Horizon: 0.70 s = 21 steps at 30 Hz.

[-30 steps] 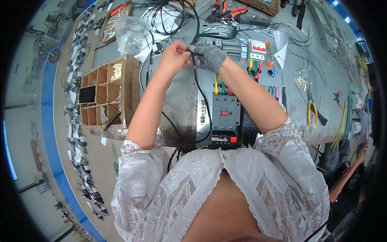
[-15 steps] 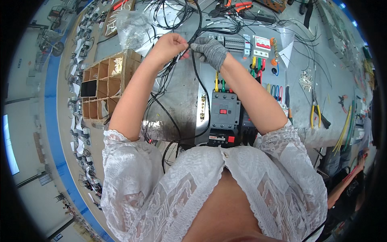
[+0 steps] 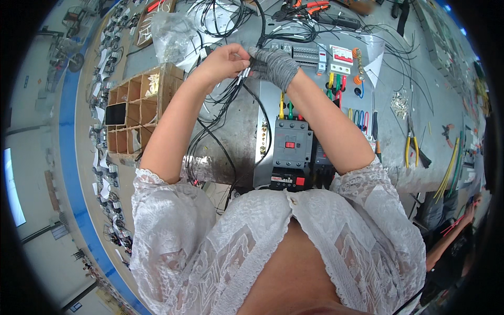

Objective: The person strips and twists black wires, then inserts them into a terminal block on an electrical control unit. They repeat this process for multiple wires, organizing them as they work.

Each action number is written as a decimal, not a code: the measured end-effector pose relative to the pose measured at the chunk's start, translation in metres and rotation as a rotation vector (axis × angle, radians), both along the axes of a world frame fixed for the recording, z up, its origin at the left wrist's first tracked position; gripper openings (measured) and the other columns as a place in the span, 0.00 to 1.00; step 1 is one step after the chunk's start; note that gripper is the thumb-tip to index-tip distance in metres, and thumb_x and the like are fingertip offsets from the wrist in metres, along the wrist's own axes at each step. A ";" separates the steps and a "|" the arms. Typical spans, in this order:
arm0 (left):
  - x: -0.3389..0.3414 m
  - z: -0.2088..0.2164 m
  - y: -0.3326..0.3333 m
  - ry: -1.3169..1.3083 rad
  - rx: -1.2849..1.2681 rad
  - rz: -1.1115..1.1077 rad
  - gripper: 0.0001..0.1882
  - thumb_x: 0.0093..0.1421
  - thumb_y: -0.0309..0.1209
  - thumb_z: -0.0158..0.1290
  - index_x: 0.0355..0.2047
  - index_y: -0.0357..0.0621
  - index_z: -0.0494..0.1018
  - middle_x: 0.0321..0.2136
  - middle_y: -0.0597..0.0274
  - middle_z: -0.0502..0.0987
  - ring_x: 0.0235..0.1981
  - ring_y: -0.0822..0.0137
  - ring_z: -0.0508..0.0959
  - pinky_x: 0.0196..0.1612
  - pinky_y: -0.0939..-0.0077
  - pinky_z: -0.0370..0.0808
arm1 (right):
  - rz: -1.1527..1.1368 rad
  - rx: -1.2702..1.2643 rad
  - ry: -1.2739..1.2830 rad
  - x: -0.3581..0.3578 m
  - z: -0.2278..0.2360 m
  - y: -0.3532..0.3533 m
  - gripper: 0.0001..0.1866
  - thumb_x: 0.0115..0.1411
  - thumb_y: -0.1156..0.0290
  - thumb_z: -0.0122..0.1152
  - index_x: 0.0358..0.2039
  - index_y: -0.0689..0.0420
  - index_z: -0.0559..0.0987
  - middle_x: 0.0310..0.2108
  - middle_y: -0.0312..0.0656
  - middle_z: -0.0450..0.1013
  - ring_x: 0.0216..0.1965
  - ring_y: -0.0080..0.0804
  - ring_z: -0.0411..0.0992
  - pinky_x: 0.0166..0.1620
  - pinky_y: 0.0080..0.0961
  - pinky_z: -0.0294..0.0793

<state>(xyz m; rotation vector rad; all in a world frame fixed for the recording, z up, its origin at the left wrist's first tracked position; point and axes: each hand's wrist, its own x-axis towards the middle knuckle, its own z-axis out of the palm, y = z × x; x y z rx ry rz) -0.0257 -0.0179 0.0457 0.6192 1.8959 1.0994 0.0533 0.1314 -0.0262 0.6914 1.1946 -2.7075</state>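
Note:
My bare left hand (image 3: 223, 65) is closed, thumb and fingertips pinched on a thin black wire beside the other hand. In a grey knitted glove, my right hand (image 3: 274, 68) is wrapped round the bundle of black wires (image 3: 224, 111), which hangs down toward me in loose loops. White marker sleeves (image 3: 243, 76) sit on several wire ends just below the hands. Nearer to me, a grey contactor (image 3: 292, 143) with a red button is mounted on a metal plate. Beyond my right wrist are a terminal strip (image 3: 304, 54) and a white circuit breaker (image 3: 340, 59) with coloured leads.
A divided cardboard box (image 3: 170, 86) stands at the left, a dark phone-like slab (image 3: 116, 115) on it. Behind lie a clear plastic bag (image 3: 170, 34) and orange-handled tools (image 3: 313, 6). Yellow-handled pliers (image 3: 411, 149) lie right, near small metal terminals (image 3: 399, 104). Another person's arm (image 3: 451, 231) shows lower right.
My right hand has closed further round the black wires. The long cable loop in front of it has shifted, and the marker sleeves now bunch together below my hands.

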 end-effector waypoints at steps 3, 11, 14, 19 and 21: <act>0.001 0.000 0.001 0.120 -0.052 0.005 0.05 0.59 0.24 0.49 0.37 0.45 0.68 0.28 0.69 0.73 0.29 0.80 0.70 0.31 0.85 0.68 | -0.006 0.005 0.037 0.004 0.008 -0.004 0.11 0.56 0.64 0.61 0.33 0.59 0.78 0.28 0.43 0.76 0.25 0.33 0.75 0.27 0.25 0.76; -0.002 -0.011 0.001 0.547 0.008 -0.093 0.02 0.56 0.21 0.51 0.30 0.39 0.69 0.24 0.71 0.71 0.27 0.80 0.67 0.31 0.86 0.66 | 0.004 -0.015 -0.037 0.001 0.009 0.000 0.10 0.59 0.64 0.56 0.27 0.57 0.76 0.18 0.38 0.71 0.15 0.26 0.68 0.16 0.21 0.69; -0.006 -0.024 0.000 0.561 0.031 -0.038 0.03 0.54 0.22 0.54 0.28 0.39 0.70 0.22 0.69 0.71 0.27 0.76 0.68 0.31 0.83 0.67 | 0.037 0.148 -0.072 0.002 0.015 -0.004 0.11 0.60 0.64 0.54 0.26 0.57 0.75 0.16 0.37 0.70 0.13 0.24 0.67 0.14 0.20 0.66; -0.005 -0.018 0.003 1.085 0.076 -0.065 0.04 0.54 0.26 0.55 0.30 0.41 0.72 0.22 0.60 0.71 0.28 0.62 0.70 0.32 0.72 0.69 | 0.065 0.235 -0.049 0.003 0.013 -0.003 0.12 0.61 0.63 0.54 0.25 0.57 0.75 0.16 0.37 0.70 0.12 0.23 0.65 0.12 0.19 0.62; 0.009 -0.011 0.004 1.022 0.177 0.088 0.04 0.54 0.28 0.55 0.28 0.41 0.73 0.23 0.57 0.73 0.25 0.59 0.72 0.31 0.70 0.69 | 0.070 0.193 -0.048 0.000 0.007 0.000 0.12 0.60 0.63 0.56 0.23 0.57 0.74 0.16 0.37 0.69 0.12 0.22 0.64 0.12 0.18 0.60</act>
